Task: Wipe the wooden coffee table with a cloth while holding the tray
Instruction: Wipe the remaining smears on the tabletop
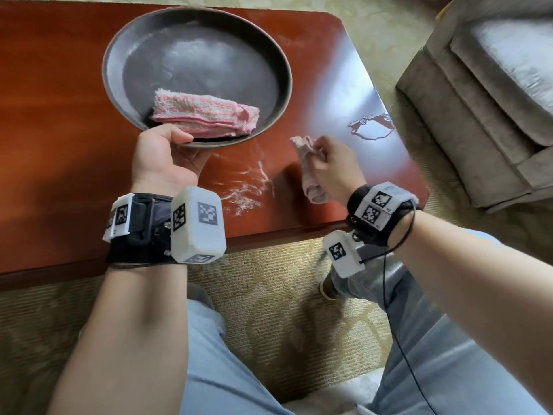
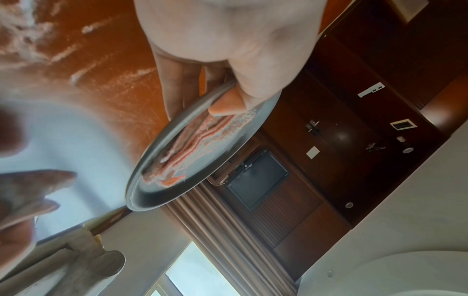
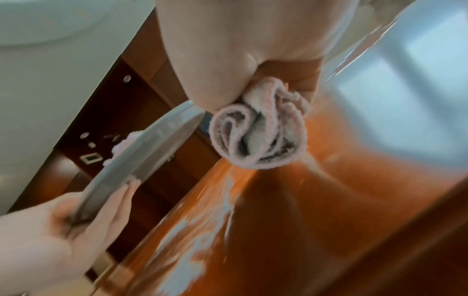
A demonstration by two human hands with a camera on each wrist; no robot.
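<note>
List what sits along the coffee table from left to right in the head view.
Left hand gripping the tray rim, folded pink towel in the tray, white smears on the table, right hand holding the cloth, puddle near the right edge.

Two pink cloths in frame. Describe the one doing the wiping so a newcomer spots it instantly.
Start at the red-brown wooden coffee table; right of the round dark tray, the right hand grips a crumpled cloth above white smears. Unlike the folded pink towel lying in the tray, it is bunched, greyer and hand-held.
</note>
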